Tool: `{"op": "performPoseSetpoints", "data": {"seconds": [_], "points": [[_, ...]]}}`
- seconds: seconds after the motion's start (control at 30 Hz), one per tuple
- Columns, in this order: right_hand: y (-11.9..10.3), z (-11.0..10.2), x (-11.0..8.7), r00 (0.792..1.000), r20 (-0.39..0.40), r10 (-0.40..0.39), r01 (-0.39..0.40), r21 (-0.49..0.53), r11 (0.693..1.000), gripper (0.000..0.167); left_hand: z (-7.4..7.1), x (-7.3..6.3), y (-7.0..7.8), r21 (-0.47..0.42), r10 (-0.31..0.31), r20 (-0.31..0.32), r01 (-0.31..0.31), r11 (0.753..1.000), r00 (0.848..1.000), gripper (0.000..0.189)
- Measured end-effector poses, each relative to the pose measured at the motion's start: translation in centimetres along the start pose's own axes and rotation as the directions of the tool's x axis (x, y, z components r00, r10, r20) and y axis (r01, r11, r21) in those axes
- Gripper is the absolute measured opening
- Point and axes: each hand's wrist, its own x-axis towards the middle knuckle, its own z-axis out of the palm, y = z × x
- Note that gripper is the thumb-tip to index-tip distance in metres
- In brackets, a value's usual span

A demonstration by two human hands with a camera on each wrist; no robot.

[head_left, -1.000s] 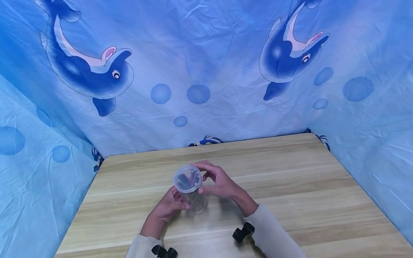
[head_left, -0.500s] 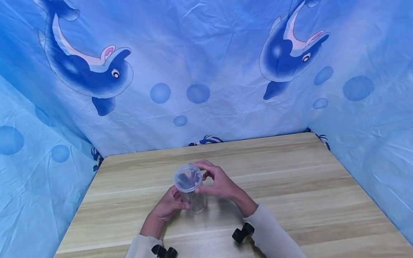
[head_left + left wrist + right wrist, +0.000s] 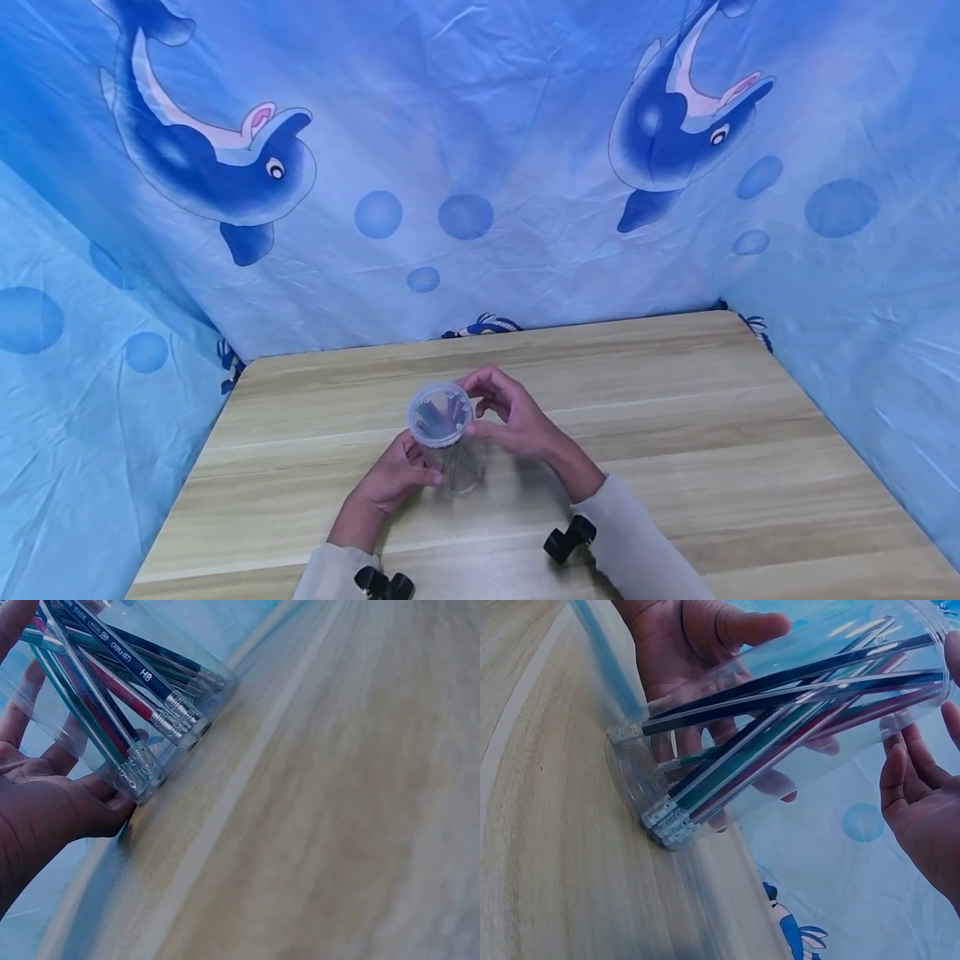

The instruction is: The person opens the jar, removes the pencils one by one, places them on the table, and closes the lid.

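Note:
A clear plastic jar point(image 3: 463, 473) stands upright on the wooden table with a translucent round lid point(image 3: 439, 437) on top. Inside it are several dark blue, green and red pencils point(image 3: 769, 742), their eraser ends down. My left hand point(image 3: 393, 477) holds the jar's side from the left, its fingers wrapped behind the wall in the right wrist view. At the top right, my right hand point(image 3: 513, 419) grips the lid's rim between thumb and curled fingers. Part of that right hand point(image 3: 926, 810) is cut off at the edge of the right wrist view.
Wood-grain table point(image 3: 675, 433) surface surrounds the jar. Behind and at both sides hangs a blue cloth point(image 3: 525, 275) printed with dolphins and bubbles. Black devices point(image 3: 570, 537) are strapped at both sleeves.
The fingers of my right hand have shifted slightly along the lid's rim. The jar and left hand stay in place; the head view has moved a little.

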Motion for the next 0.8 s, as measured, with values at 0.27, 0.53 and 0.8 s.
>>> {"op": "performPoseSetpoints", "data": {"seconds": [0.27,0.53,0.8], "points": [[0.21,-0.24,0.05,0.999,0.037,0.000,0.000,0.008,1.000,0.053,0.04,-0.14,-0.12,0.005,-0.013,-0.009,0.013,1.000,1.000,0.085],[0.07,-0.07,0.06,0.998,0.060,0.028,-0.029,0.017,0.999,0.069,-0.03,-0.02,-0.06,-0.003,-0.003,0.011,0.003,1.000,1.000,0.087],[0.23,0.22,0.25,0.998,0.067,0.006,-0.005,-0.013,1.000,0.072,-0.14,0.06,-0.15,0.002,0.005,0.019,-0.005,1.000,1.000,0.086]]}}
